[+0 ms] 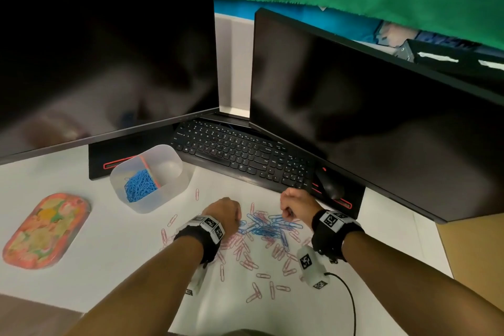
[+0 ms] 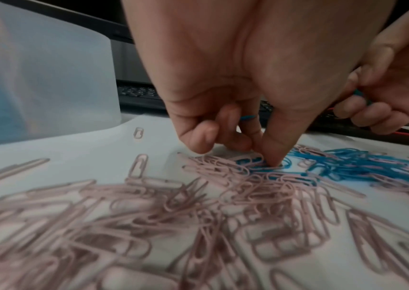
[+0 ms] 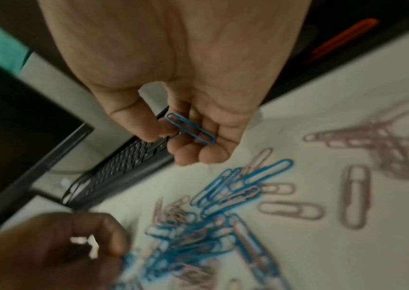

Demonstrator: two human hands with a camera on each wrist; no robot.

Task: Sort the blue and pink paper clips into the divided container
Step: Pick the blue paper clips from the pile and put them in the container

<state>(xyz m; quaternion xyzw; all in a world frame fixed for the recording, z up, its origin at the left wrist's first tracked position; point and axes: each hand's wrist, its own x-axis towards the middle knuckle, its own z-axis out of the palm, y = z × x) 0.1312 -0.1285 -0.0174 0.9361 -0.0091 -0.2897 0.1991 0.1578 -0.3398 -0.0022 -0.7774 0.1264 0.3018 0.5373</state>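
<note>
I see blue clips heaped in the divided container's left compartment, right one bare, while my right hand pinches a blue clip and my left hand, curled, holds another, thumb pressing the loose pile.

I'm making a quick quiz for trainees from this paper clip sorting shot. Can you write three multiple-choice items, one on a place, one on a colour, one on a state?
1. Where is the divided container?
A. Left of the keyboard
B. On the keyboard
C. Right of the mouse

2. What colour are the clips in the container?
A. Pink
B. Blue
C. Green

3. What is the right hand doing?
A. Lying flat on the table
B. Holding a blue clip
C. Gripping the mouse

Answers:
1 A: the head view shows it left of the keyboard, by the left monitor's stand.
2 B: only a blue heap lies in one compartment; the other looks empty.
3 B: the right wrist view shows a blue clip in its curled fingers.
</note>
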